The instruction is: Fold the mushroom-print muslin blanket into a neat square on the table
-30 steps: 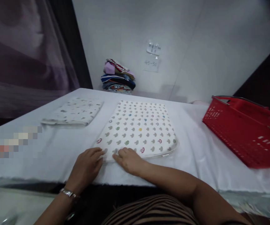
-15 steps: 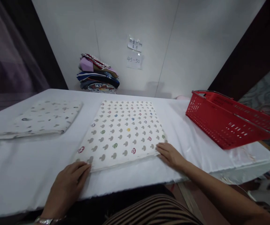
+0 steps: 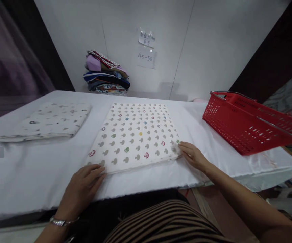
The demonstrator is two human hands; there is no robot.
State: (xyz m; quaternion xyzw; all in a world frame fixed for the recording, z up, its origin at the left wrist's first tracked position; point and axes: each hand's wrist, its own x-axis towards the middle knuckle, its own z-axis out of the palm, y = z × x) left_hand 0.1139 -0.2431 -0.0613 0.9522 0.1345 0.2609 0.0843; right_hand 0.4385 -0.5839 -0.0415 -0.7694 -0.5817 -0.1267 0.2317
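A folded white cloth printed with small mushrooms [image 3: 136,135] lies flat in the middle of the white table [image 3: 34,172]. My left hand [image 3: 82,187] rests at the cloth's near left corner, fingers stretched out flat on the table. My right hand [image 3: 193,155] touches the near right corner, its fingers lying against the cloth's edge. Neither hand has lifted anything.
A second folded patterned cloth [image 3: 51,119] lies at the left. A pile of folded coloured fabrics [image 3: 106,74] stands at the back against the wall under paper labels [image 3: 146,49]. A red plastic basket [image 3: 247,123] sits tilted at the right table edge.
My hands slid apart from the middle of the cloth's near edge to its two near corners. The right hand has since crept a little up the right corner.
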